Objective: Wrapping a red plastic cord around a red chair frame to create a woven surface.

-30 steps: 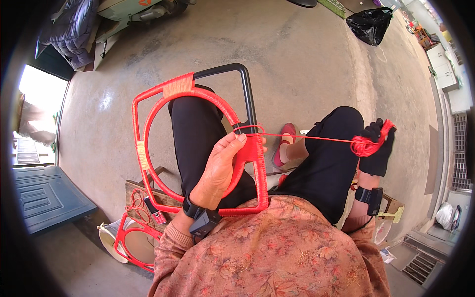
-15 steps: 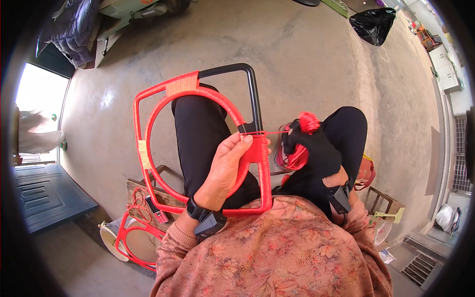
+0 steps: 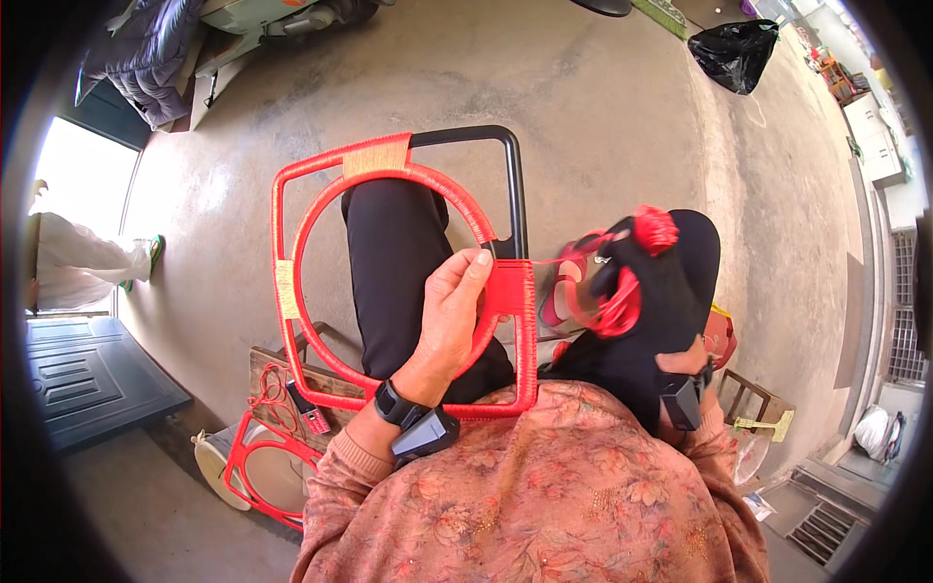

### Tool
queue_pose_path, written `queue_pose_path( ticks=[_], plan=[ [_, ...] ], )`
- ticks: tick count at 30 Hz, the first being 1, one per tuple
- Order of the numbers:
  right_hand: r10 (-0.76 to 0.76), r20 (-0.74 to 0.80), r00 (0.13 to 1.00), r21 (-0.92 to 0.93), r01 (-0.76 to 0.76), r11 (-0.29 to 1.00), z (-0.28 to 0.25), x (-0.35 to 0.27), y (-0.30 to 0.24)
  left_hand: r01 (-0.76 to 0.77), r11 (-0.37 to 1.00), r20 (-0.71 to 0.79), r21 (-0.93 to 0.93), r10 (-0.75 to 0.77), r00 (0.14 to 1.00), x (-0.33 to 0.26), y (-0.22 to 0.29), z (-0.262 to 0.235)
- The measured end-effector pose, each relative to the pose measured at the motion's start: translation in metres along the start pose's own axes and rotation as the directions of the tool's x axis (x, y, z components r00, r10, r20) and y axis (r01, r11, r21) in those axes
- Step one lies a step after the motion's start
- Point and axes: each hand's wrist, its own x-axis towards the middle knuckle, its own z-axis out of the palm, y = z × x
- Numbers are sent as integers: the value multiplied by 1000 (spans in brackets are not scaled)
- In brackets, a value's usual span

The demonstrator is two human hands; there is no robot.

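A squarish frame with a round inner ring [image 3: 377, 180] lies over my lap, mostly wrapped in red cord, with pale orange bands. Its upper right bar [image 3: 516, 189] is bare black. My left hand [image 3: 449, 311] pinches the frame at the right side, thumb beside the red wrapped patch [image 3: 508, 287]. Over my right knee, my right hand [image 3: 666, 291], in a black glove, is closed on a bundle of red cord [image 3: 622, 309]; a red clump [image 3: 656, 230] sticks out above it. A strand runs from the hand to the frame. Motion blurs the gloved fingers.
At lower left, a second red frame [image 3: 258, 450] leans by a wooden board [image 3: 267, 355] bearing loose red cord and a small red device. A person [image 3: 83, 260] stands in the doorway. A black bag [image 3: 734, 53] lies at far right.
My right hand has moved right with the cord bundle. The frame and my left hand have shifted slightly right. The person in the doorway has put a foot further into the room.
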Motion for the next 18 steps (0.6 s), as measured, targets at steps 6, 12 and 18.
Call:
queue_pose_path(
  ticks=[6,12,18],
  plan=[
    [360,-161,919,468,-250,848,6,102,-151,89,996,-76,10,-88,993,-8,8,1],
    [386,-349,854,546,-150,824,-104,37,-124,140,990,-59,5,-140,988,-11,8,0],
    [285,-234,930,450,-157,879,-44,81,-153,93,991,-137,-99,-107,985,-6,1,0]
  ],
)
